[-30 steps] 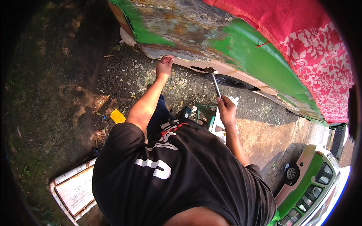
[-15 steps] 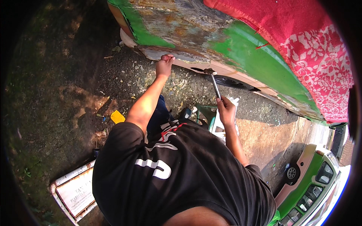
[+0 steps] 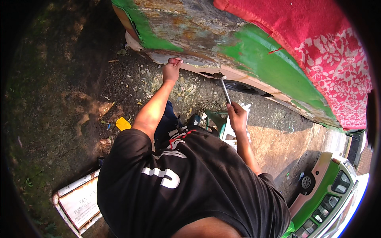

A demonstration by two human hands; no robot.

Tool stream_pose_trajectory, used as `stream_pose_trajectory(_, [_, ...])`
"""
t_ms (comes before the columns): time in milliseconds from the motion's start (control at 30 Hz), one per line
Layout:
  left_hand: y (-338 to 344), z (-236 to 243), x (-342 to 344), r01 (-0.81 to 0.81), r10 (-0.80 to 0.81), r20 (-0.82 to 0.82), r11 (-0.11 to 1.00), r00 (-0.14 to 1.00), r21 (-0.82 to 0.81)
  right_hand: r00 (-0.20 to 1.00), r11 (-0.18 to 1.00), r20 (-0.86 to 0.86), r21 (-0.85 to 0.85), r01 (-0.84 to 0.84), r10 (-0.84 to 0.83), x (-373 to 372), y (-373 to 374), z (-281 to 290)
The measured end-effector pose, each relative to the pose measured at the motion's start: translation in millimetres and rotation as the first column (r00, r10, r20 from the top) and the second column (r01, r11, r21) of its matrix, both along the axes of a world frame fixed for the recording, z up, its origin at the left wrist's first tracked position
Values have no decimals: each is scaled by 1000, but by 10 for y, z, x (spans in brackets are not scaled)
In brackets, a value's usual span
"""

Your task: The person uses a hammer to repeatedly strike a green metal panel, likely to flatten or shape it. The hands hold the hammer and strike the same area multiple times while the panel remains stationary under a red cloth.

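Observation:
My right hand (image 3: 238, 117) is closed round the metal handle of a hammer-like tool (image 3: 224, 89), whose head is at the lower edge of the vehicle body, beside a dark slot in the pale lower strip (image 3: 238, 73). My left hand (image 3: 172, 70) is closed at the grey, scraped lower edge of that body; what its fingers grip is too small to make out. Above both hands, the side panel (image 3: 190, 27) shows rust, bare patches and green paint (image 3: 262, 55). A tire (image 3: 244, 88) shows under the body, just beyond the tool.
A red floral cloth (image 3: 325, 67) drapes over the vehicle. A green stool (image 3: 216, 121) with white material stands by my legs. A yellow piece (image 3: 123, 123) lies on the gritty ground (image 3: 79, 103). A white metal-framed board (image 3: 77, 198) is at lower left, a green-and-white van (image 3: 329, 190) at lower right.

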State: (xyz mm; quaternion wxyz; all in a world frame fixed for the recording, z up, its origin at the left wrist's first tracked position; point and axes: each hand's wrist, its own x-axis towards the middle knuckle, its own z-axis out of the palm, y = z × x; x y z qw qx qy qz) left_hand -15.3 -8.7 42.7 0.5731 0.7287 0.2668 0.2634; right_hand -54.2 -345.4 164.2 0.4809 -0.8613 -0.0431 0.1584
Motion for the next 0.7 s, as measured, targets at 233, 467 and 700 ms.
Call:
stream_pose_trajectory(233, [-11, 36, -15, 18, -18, 4, 1000, 1000, 5, 999, 1000, -33, -16, -8, 8, 28, 39, 46])
stream_pose_trajectory(467, [-29, 169, 4, 34, -32, -41, 999, 999, 42, 993, 994, 52, 1, -109, 108, 130, 303, 52])
stream_pose_trajectory(700, [-10, 80, 52, 60, -61, 37, 998, 997, 20, 759, 837, 495, 109, -537, 422, 473, 1199, 857])
